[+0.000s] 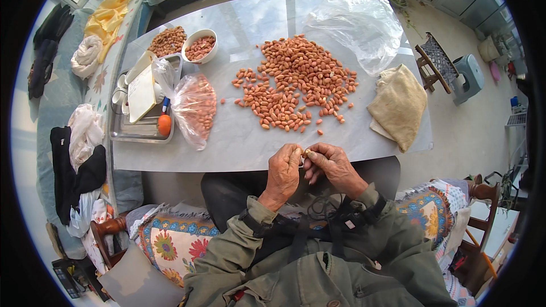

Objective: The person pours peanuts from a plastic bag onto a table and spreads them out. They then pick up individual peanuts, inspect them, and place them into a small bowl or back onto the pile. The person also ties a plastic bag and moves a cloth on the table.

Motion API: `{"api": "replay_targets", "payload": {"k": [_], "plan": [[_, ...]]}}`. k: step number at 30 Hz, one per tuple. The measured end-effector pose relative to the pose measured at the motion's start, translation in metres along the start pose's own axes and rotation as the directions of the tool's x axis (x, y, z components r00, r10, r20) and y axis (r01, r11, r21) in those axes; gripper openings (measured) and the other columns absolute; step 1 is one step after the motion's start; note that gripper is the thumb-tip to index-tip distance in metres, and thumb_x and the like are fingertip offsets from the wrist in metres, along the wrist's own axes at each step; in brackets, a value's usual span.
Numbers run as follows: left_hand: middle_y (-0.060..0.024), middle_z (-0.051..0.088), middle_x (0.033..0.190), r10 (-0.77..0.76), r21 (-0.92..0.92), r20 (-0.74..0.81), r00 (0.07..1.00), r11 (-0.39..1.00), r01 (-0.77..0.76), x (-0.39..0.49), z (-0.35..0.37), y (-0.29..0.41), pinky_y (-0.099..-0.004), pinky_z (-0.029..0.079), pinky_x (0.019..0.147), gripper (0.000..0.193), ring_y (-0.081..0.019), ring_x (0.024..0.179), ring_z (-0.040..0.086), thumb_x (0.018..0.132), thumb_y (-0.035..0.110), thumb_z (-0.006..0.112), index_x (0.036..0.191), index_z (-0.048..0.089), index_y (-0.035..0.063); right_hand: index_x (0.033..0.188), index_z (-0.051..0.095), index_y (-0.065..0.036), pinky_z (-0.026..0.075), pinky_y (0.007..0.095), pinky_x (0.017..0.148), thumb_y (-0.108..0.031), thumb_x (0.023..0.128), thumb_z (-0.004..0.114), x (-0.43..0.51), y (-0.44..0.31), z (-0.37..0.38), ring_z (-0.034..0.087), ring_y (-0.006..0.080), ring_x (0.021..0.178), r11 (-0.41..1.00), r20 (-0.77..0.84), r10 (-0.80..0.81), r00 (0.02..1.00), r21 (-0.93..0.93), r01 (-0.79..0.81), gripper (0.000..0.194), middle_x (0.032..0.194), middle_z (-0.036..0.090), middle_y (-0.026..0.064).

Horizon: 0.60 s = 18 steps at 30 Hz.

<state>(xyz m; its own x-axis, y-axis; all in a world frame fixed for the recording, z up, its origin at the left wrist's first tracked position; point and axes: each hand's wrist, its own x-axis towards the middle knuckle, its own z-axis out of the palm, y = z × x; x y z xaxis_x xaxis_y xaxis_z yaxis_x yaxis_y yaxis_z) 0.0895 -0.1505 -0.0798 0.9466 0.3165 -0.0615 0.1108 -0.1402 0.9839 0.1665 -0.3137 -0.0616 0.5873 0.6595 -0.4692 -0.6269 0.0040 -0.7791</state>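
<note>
Above my lap, at the table's near edge, the fingertips of my left hand and my right hand meet. Both pinch a small pale brown peanut, mostly covered by the fingers. Just beyond them, a wide heap of shelled, pink-skinned peanuts spreads over the tabletop. A few loose kernels lie at its near side, closest to my hands. To the left rests a clear plastic bag full of similar peanuts, its gathered neck towards the tray.
On the table are a metal tray with cups, a notepad and an orange-red fruit, a bowl of peanuts, a browner pile, an empty plastic bag and a folded beige cloth. A stool stands right.
</note>
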Motion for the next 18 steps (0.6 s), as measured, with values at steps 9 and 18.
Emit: {"api": "replay_targets", "payload": {"k": [9, 18], "plan": [[-0.0168, 0.068, 0.089, 0.156, 0.293, 0.222, 0.963, 0.931, -0.218, -0.016, -0.018, 0.009, -0.0395, 0.055, 0.072, 0.014, -0.0330, 0.079, 0.068, 0.093, -0.001, 0.068, 0.106, 0.068, -0.0033, 0.113, 0.066, 0.002, 0.054, 0.0266, 0.052, -0.019, 0.107, 0.065, 0.024, -0.010, -0.017, 0.068, 0.0118, 0.062, 0.885, -0.252, -0.180, 0.951, -0.463, 0.045, 0.022, 0.081, 0.068, 0.0048], [-0.0233, 0.074, 0.105, 0.143, 0.270, 0.079, 0.987, 0.950, -0.159, 0.005, -0.038, -0.013, -0.0472, 0.058, 0.081, 0.020, -0.0441, 0.096, 0.071, 0.096, -0.003, 0.059, 0.114, 0.069, -0.0028, 0.115, 0.071, -0.005, 0.054, 0.0420, 0.067, -0.011, 0.095, 0.073, 0.067, -0.036, -0.015, 0.071, 0.0291, 0.080, 0.158, 0.027, -0.710, 0.704, -0.968, 0.196, 0.021, 0.097, 0.069, 0.0121]]}}
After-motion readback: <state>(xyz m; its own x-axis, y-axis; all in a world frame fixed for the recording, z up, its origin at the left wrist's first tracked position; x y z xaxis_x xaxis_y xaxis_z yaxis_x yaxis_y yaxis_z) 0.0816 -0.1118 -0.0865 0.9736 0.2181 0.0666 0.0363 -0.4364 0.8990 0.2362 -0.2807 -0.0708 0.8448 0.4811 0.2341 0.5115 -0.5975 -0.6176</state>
